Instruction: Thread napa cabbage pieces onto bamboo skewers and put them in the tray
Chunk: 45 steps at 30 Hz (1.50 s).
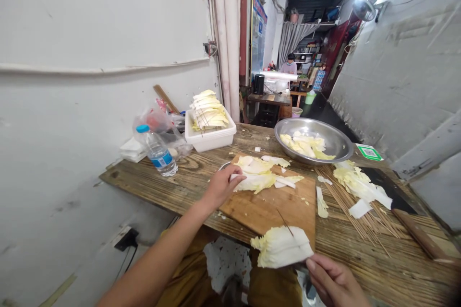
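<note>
My left hand [225,183] reaches over the wooden cutting board [277,206], thumb and fingers pinching the white end of a napa cabbage leaf [257,182]. More cut leaves and strips lie around it on the board. Close to the table's front edge, my right hand [333,278] grips the right end of a skewered cabbage piece [283,247]. This piece looks like several layers, and a thin bamboo skewer [285,223] pokes out of its top. Whether the right fingers also touch the skewer is hidden.
A white tub [211,141] holds stacked skewered cabbage at the back left, near a water bottle [158,151]. A steel basin [313,141] with leaves stands behind the board. Loose skewers [349,206], cabbage leaves and a cleaver [414,232] lie right. A person [289,64] is far back.
</note>
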Motion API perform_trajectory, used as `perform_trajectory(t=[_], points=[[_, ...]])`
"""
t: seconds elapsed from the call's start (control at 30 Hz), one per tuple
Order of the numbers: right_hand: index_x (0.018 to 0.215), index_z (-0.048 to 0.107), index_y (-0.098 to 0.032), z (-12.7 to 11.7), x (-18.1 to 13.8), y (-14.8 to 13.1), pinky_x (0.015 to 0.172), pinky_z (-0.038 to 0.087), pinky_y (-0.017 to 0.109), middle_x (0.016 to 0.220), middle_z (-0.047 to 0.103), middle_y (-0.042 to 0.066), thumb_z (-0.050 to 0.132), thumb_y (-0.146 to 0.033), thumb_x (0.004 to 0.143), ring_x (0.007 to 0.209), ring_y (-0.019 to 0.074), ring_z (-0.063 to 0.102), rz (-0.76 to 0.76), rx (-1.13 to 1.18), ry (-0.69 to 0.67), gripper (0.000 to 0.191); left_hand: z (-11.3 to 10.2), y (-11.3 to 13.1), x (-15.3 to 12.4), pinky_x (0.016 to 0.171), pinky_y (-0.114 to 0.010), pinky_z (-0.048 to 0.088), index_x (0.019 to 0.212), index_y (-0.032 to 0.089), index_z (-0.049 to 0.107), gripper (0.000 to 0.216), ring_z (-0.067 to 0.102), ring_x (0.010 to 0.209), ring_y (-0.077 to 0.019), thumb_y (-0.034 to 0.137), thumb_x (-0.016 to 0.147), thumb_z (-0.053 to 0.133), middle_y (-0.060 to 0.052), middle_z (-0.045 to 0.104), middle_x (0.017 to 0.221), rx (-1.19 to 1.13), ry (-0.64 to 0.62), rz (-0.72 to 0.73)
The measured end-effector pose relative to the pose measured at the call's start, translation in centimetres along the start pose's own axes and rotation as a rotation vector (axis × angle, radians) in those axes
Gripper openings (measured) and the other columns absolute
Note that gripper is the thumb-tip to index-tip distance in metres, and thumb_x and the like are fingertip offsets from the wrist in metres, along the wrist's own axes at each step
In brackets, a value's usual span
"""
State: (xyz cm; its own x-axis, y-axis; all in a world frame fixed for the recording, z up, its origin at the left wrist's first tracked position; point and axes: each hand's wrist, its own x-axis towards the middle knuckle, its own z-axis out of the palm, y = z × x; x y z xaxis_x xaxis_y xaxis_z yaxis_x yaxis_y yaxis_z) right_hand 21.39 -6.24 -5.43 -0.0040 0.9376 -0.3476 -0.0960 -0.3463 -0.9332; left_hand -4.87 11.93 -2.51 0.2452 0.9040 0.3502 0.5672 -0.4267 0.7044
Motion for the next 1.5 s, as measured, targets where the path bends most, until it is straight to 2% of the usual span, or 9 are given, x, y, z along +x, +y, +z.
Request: perform_trajectory(t=[0.1, 0.23, 0.37, 0.57, 0.73, 0.9, 1.03, 1.17, 1.5], points=[[0.089, 0.074, -0.021, -0.1, 0.0, -0.1, 0.045, 0.026, 0.017, 0.058, 0.048, -0.003, 0.068, -0.057, 0.075, 0.049, 0.0074, 0.031, 0.0, -0.032, -0.009, 0.039, -0.4, 0.8, -1.8, 0.062, -0.024, 0.048, 0.103, 0.013, 0.06, 0.032, 0.063, 0.069, -0.0155, 0.035, 0.079, 0.062, -0.003, 0.068, 0.078, -0.15, -0.039, -0.07], [0.09, 0.074, -0.021, 0.5, -0.2, -1.2, 0.056, 0.04, 0.021, 0.062, 0.054, -0.001, 0.063, -0.053, 0.08, 0.058, 0.0122, 0.045, -0.16, -0.179, -0.012, 0.036, -0.6, 1.8, -4.3, 0.075, -0.026, 0.05, 0.12, 0.013, 0.055, 0.05, 0.065, 0.083, -0.0158, 0.032, 0.076, 0.069, -0.006, 0.071, 0.094, -0.542, -0.043, -0.253], [0.093, 0.074, -0.023, 1.0, -0.9, -2.9, 0.073, 0.049, 0.024, 0.078, 0.068, 0.002, 0.058, -0.045, 0.086, 0.074, 0.0192, 0.061, -0.382, -0.423, 0.003, 0.028, -1.3, 2.6, -7.0, 0.079, -0.026, 0.049, 0.107, 0.015, 0.066, 0.043, 0.064, 0.085, -0.0162, 0.029, 0.068, 0.078, -0.005, 0.072, 0.095, -0.816, 0.035, -0.402], [0.099, 0.071, -0.024, 0.3, -1.5, -4.2, 0.068, 0.052, 0.018, 0.085, 0.072, 0.003, 0.052, -0.027, 0.091, 0.072, 0.0164, 0.068, -0.704, -0.813, -0.123, 0.021, -3.9, 3.4, -8.8, 0.08, -0.025, 0.049, 0.082, 0.016, 0.071, 0.022, 0.063, 0.089, -0.0175, 0.026, 0.065, 0.081, -0.004, 0.071, 0.093, -0.913, 0.048, -0.365], [0.086, 0.064, -0.024, 0.1, -1.3, -4.7, 0.067, 0.052, 0.017, 0.076, 0.067, 0.0, 0.046, -0.027, 0.094, 0.069, 0.0148, 0.066, -0.69, -0.872, -0.212, 0.019, -4.2, 3.9, -9.2, 0.064, -0.021, 0.048, 0.088, 0.016, 0.07, 0.027, 0.062, 0.067, -0.0122, 0.03, 0.068, 0.08, -0.002, 0.07, 0.074, -1.002, -0.098, -0.451], [0.083, 0.059, -0.024, 0.7, -1.4, -4.9, 0.067, 0.049, 0.017, 0.075, 0.064, -0.002, 0.044, -0.028, 0.095, 0.069, 0.0133, 0.064, -0.678, -0.856, -0.231, 0.02, -3.6, 4.7, -9.5, 0.072, -0.025, 0.049, 0.091, 0.014, 0.07, 0.027, 0.063, 0.076, -0.0154, 0.034, 0.074, 0.075, -0.005, 0.07, 0.08, -1.045, -0.153, -0.432], [0.086, 0.059, -0.025, 0.9, -1.2, -4.6, 0.065, 0.047, 0.016, 0.075, 0.063, -0.003, 0.043, -0.028, 0.097, 0.07, 0.0122, 0.064, -0.637, -0.809, -0.236, 0.02, -2.9, 4.7, -9.6, 0.064, -0.023, 0.049, 0.09, 0.014, 0.069, 0.028, 0.062, 0.067, -0.0139, 0.033, 0.072, 0.077, -0.005, 0.07, 0.077, -1.104, -0.233, -0.52], [0.084, 0.059, -0.024, 0.9, -1.2, -4.3, 0.063, 0.045, 0.017, 0.073, 0.062, -0.003, 0.041, -0.03, 0.098, 0.068, 0.0118, 0.063, -0.584, -0.803, -0.257, 0.023, -2.2, 4.5, -9.9, 0.07, -0.022, 0.047, 0.088, 0.013, 0.07, 0.025, 0.061, 0.071, -0.0128, 0.028, 0.07, 0.079, -0.005, 0.07, 0.08, -1.123, -0.242, -0.535], [0.086, 0.061, -0.025, 0.8, -1.2, -4.0, 0.065, 0.046, 0.018, 0.076, 0.064, -0.002, 0.042, -0.029, 0.097, 0.071, 0.0133, 0.064, -0.6, -0.792, -0.246, 0.022, -2.1, 5.0, -9.8, 0.074, -0.021, 0.044, 0.091, 0.014, 0.071, 0.023, 0.059, 0.077, -0.0117, 0.028, 0.074, 0.076, -0.004, 0.069, 0.082, -1.179, -0.285, -0.506]])
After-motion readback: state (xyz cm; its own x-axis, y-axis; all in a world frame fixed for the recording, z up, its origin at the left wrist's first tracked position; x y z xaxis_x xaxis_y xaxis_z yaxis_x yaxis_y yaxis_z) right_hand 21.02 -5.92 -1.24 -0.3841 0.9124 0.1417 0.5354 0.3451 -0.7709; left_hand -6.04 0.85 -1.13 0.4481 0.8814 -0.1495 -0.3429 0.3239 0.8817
